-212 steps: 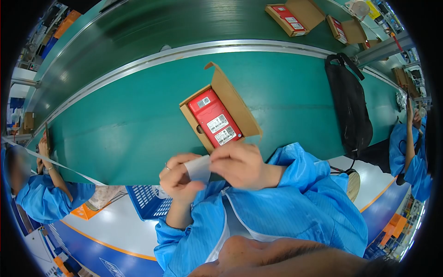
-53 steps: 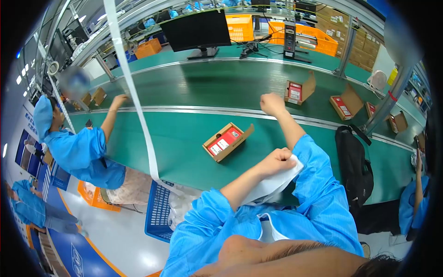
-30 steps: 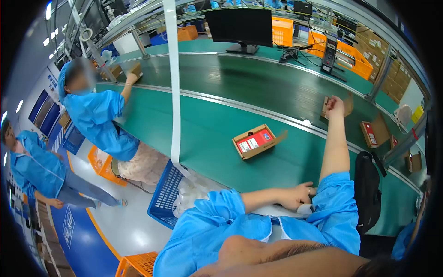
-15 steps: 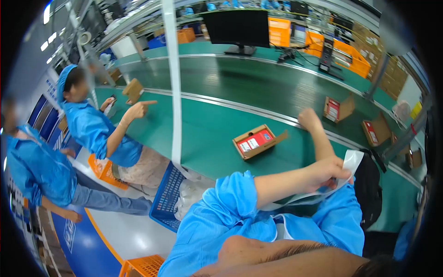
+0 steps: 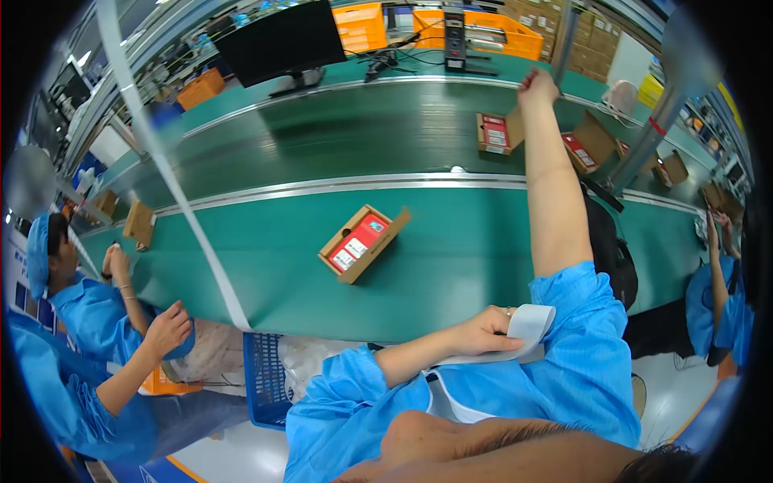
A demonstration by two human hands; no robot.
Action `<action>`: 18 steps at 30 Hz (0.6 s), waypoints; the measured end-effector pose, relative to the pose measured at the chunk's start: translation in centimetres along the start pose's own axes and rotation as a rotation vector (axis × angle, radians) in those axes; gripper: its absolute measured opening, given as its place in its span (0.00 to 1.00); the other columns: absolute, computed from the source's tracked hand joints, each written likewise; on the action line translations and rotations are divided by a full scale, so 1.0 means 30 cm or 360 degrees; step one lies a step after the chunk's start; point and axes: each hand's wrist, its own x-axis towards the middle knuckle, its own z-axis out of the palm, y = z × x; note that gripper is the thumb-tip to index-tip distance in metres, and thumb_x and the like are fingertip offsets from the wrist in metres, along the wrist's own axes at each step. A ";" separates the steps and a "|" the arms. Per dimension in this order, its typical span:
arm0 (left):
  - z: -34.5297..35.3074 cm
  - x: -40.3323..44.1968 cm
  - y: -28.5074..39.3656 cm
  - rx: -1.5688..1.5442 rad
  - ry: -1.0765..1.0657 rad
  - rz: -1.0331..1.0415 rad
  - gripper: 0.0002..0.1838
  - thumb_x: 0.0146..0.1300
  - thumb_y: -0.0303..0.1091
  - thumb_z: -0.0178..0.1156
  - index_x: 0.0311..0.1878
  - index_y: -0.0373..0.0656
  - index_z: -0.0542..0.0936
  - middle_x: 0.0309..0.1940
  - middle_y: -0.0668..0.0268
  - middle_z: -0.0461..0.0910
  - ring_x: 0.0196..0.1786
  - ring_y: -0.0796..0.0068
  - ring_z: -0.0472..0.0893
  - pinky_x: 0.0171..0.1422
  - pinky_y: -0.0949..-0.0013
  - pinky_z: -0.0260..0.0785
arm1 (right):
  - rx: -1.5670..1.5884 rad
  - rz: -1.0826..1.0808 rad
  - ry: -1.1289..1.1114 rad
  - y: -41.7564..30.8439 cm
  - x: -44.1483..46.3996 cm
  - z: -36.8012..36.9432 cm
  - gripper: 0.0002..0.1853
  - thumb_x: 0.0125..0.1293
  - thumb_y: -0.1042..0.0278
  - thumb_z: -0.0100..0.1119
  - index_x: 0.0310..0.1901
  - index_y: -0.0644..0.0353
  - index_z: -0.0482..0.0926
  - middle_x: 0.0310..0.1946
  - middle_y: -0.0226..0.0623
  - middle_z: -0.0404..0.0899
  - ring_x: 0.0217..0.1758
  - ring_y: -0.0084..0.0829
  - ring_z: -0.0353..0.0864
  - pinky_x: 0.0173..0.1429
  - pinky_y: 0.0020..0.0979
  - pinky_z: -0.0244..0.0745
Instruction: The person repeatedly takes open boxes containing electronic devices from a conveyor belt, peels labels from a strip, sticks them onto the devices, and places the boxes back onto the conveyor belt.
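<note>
My left hand (image 5: 487, 331) is closed on a white strip (image 5: 531, 322) in front of my chest, by my right sleeve. My right arm is stretched across the conveyor; my right hand (image 5: 538, 88) is at its far edge, fingers curled, contents too small to make out. Just below and left of it, an open cardboard box (image 5: 481, 135) on the conveyor holds a red item (image 5: 496, 132) with white labels. On the green table (image 5: 266, 266), a second open box (image 5: 370, 256) holds a red item (image 5: 355, 240), touched by neither hand.
More open boxes (image 5: 597, 138) stand right on the conveyor. A black bag (image 5: 616, 258) lies beside my right arm. A blue basket (image 5: 266, 378) with white material is below the table edge. Co-workers (image 5: 88, 314) are at left; a pale strap (image 5: 181, 197) hangs before the table.
The view has turned right. My right hand has moved from the near table to across the conveyor. My left hand still holds the white strip. A standing co-worker at left is closer.
</note>
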 end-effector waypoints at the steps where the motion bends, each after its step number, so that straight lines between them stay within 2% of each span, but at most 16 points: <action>1: 0.010 0.003 -0.015 0.0116 -0.0008 0.0106 0.08 0.60 0.33 0.59 0.34 0.37 0.80 0.36 0.58 0.79 0.41 0.66 0.77 0.48 0.67 0.66 | 0.0172 0.0073 -0.0152 -0.028 -0.063 0.033 0.03 0.60 0.70 0.49 0.29 0.56 0.69 0.14 0.24 0.58 0.14 0.19 0.55 0.16 0.20 0.50; 3: 0.017 -0.024 0.010 0.0251 0.0067 0.0094 0.08 0.58 0.33 0.60 0.39 0.40 0.81 0.40 0.57 0.80 0.43 0.64 0.78 0.47 0.66 0.68 | 0.0272 0.0203 -0.0540 -0.043 -0.150 0.075 0.06 0.61 0.69 0.50 0.27 0.54 0.67 0.12 0.21 0.54 0.14 0.17 0.54 0.17 0.20 0.50; 5: -0.003 -0.082 0.054 0.0419 0.0094 -0.0178 0.10 0.58 0.33 0.59 0.41 0.39 0.81 0.41 0.56 0.80 0.43 0.64 0.80 0.47 0.66 0.70 | 0.0354 0.0274 -0.0826 -0.037 -0.277 0.117 0.12 0.60 0.69 0.53 0.21 0.50 0.65 0.11 0.19 0.55 0.12 0.15 0.53 0.16 0.19 0.49; 6: -0.028 -0.123 0.085 0.0425 0.0084 -0.0354 0.10 0.58 0.31 0.58 0.43 0.39 0.80 0.42 0.57 0.80 0.45 0.63 0.80 0.48 0.66 0.70 | 0.0189 0.0227 -0.0991 -0.008 -0.312 0.125 0.13 0.59 0.69 0.54 0.20 0.50 0.64 0.11 0.19 0.58 0.13 0.15 0.55 0.16 0.19 0.51; 7: -0.054 -0.166 0.122 0.0445 0.0069 -0.0534 0.11 0.58 0.29 0.57 0.44 0.39 0.80 0.43 0.58 0.81 0.46 0.63 0.80 0.50 0.67 0.70 | 0.0049 0.0297 -0.1140 0.020 -0.367 0.126 0.10 0.59 0.67 0.54 0.21 0.52 0.69 0.12 0.21 0.62 0.14 0.14 0.60 0.17 0.20 0.54; 8: -0.061 -0.187 0.192 0.0506 0.0192 -0.0464 0.10 0.58 0.28 0.57 0.42 0.38 0.81 0.45 0.61 0.81 0.42 0.64 0.81 0.47 0.66 0.71 | -0.0247 0.0183 -0.1194 0.026 -0.500 0.102 0.05 0.59 0.68 0.54 0.27 0.57 0.76 0.15 0.26 0.68 0.17 0.17 0.66 0.19 0.21 0.60; 9: -0.058 -0.225 0.242 0.0440 0.0400 -0.0359 0.09 0.57 0.29 0.57 0.39 0.38 0.82 0.44 0.59 0.82 0.40 0.66 0.82 0.45 0.67 0.72 | -0.0452 0.0169 -0.1557 0.089 -0.559 0.062 0.08 0.58 0.67 0.54 0.35 0.60 0.79 0.20 0.31 0.74 0.22 0.22 0.74 0.23 0.23 0.68; 10: -0.075 -0.284 0.276 0.0468 0.0527 -0.0343 0.08 0.55 0.30 0.58 0.35 0.38 0.82 0.42 0.57 0.82 0.39 0.67 0.82 0.44 0.69 0.72 | -0.0836 0.0055 -0.2118 0.104 -0.657 0.021 0.11 0.55 0.64 0.58 0.37 0.61 0.79 0.26 0.35 0.78 0.31 0.26 0.79 0.30 0.29 0.75; 11: -0.072 -0.323 0.313 0.0518 0.0750 -0.0228 0.09 0.53 0.34 0.60 0.30 0.37 0.81 0.39 0.53 0.82 0.37 0.64 0.82 0.41 0.66 0.72 | -0.1224 -0.0390 -0.2633 0.111 -0.739 -0.029 0.16 0.52 0.59 0.62 0.39 0.60 0.79 0.30 0.40 0.79 0.35 0.32 0.81 0.34 0.36 0.77; 12: -0.072 -0.357 0.351 0.0569 0.0905 -0.0144 0.10 0.54 0.35 0.60 0.29 0.36 0.80 0.38 0.51 0.82 0.36 0.62 0.81 0.40 0.64 0.72 | -0.1571 -0.1154 -0.2897 0.178 -0.826 -0.091 0.18 0.48 0.59 0.66 0.39 0.59 0.79 0.33 0.44 0.79 0.35 0.39 0.81 0.35 0.38 0.77; 13: -0.077 -0.391 0.384 0.0625 0.1073 -0.0063 0.12 0.54 0.36 0.60 0.28 0.35 0.80 0.36 0.49 0.82 0.34 0.60 0.81 0.38 0.62 0.72 | -0.2139 -0.0993 -0.3318 0.126 -0.916 -0.118 0.20 0.45 0.57 0.68 0.38 0.60 0.79 0.33 0.44 0.79 0.33 0.44 0.81 0.34 0.39 0.77; 15: -0.109 -0.450 0.435 0.0548 0.1244 0.0135 0.14 0.56 0.37 0.59 0.30 0.32 0.79 0.33 0.46 0.80 0.35 0.59 0.80 0.41 0.62 0.71 | -0.2412 -0.1196 -0.3415 0.190 -1.011 -0.210 0.15 0.47 0.60 0.65 0.33 0.61 0.78 0.32 0.42 0.79 0.33 0.43 0.81 0.33 0.40 0.77; 18: -0.135 -0.533 0.501 0.0689 0.1484 0.0075 0.14 0.56 0.35 0.59 0.34 0.29 0.78 0.35 0.47 0.80 0.38 0.62 0.79 0.47 0.65 0.70 | -0.2233 -0.1446 -0.2963 0.247 -1.004 -0.265 0.08 0.49 0.66 0.59 0.28 0.62 0.78 0.30 0.42 0.78 0.33 0.42 0.81 0.31 0.41 0.76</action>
